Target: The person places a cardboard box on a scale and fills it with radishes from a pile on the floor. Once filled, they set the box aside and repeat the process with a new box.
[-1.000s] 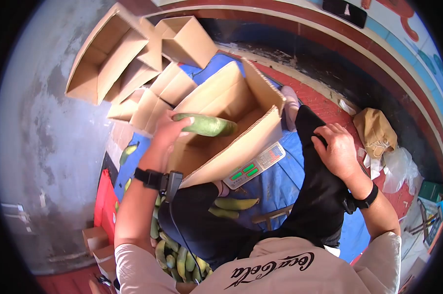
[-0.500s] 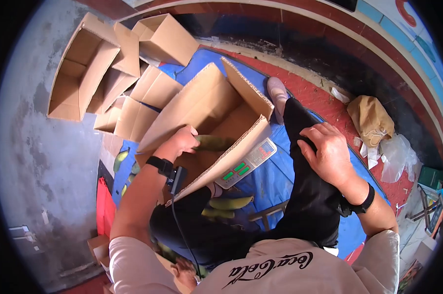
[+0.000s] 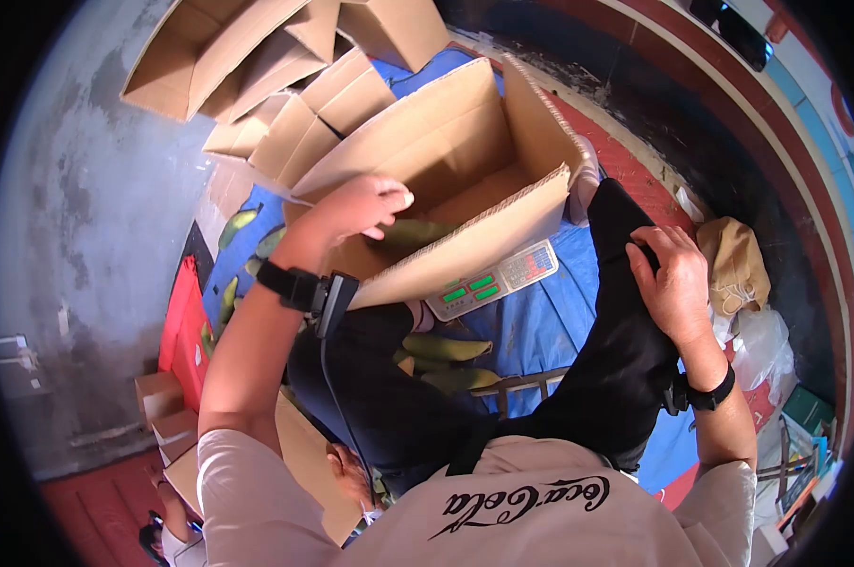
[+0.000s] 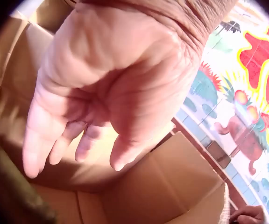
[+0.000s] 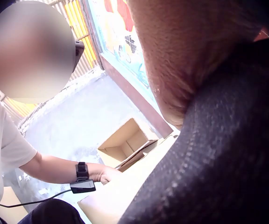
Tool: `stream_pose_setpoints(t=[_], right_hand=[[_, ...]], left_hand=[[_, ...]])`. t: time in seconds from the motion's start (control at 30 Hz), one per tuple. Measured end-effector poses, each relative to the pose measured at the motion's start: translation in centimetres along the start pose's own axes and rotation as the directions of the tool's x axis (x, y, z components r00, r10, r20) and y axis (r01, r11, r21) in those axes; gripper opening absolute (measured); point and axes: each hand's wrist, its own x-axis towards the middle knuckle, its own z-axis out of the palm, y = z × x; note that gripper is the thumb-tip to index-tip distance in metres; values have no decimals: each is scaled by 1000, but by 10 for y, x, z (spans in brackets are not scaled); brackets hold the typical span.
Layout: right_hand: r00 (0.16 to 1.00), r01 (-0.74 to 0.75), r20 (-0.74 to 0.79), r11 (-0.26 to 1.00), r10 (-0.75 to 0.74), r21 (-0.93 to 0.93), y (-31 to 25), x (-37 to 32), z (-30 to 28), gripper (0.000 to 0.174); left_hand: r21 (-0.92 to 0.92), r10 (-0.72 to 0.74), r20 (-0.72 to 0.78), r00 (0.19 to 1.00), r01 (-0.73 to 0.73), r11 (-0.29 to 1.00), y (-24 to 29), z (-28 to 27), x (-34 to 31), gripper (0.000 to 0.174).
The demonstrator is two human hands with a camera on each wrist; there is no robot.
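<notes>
My left hand (image 3: 356, 208) hovers over the left end of an open cardboard box (image 3: 446, 123), its fingers loose and holding nothing. In the left wrist view the palm of the left hand (image 4: 106, 79) is bare. A long green gourd (image 3: 417, 232) lies inside the box, just below those fingers. It also appears as a dark green gourd (image 4: 13, 191) at the lower left of the left wrist view. My right hand (image 3: 674, 288) rests on the knee, fingers laid over the dark trousers. A scale panel (image 3: 493, 283) with green displays sticks out beside the box.
More cardboard boxes (image 3: 318, 123) are stacked at the back left. Several gourds (image 3: 450, 348) lie on the blue sheet (image 3: 521, 326) by the legs. A paper bag (image 3: 734, 265) and a plastic bag (image 3: 765, 345) sit at the right. Another person's hand (image 3: 349, 477) shows at lower left.
My left hand has lowered the gourd into the box, let it go and risen off it. The right hand has stayed on the knee. Another person's hand has come in at lower left.
</notes>
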Motion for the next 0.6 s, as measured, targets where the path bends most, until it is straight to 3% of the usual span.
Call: stream_pose_setpoints(t=[0.13, 0.2, 0.33, 0.43, 0.5, 0.6], right_hand=[[1000, 15, 3, 1000, -15, -12, -3, 1, 2, 13], [1000, 16, 16, 1000, -16, -15, -5, 2, 1, 12], [1000, 13, 22, 999, -12, -38, -10, 2, 2, 11], [999, 27, 40, 997, -25, -71, -13, 3, 3, 12], [998, 38, 54, 995, -34, -87, -13, 3, 5, 12], [997, 26, 80, 994, -18, -107, -13, 4, 6, 13]], left_hand=[[-143, 52, -162, 985, -75, 987, -4, -14, -62, 42], [-195, 151, -337, 930, -225, 955, -26, -23, -92, 38], [-321, 91, -535, 840, -301, 898, -82, -29, -148, 34], [-447, -70, -643, 763, -299, 843, -143, -18, -170, 32], [-481, -194, -639, 745, -190, 856, -199, -4, -172, 33], [-360, -329, -672, 663, 95, 928, -274, 23, -169, 36]])
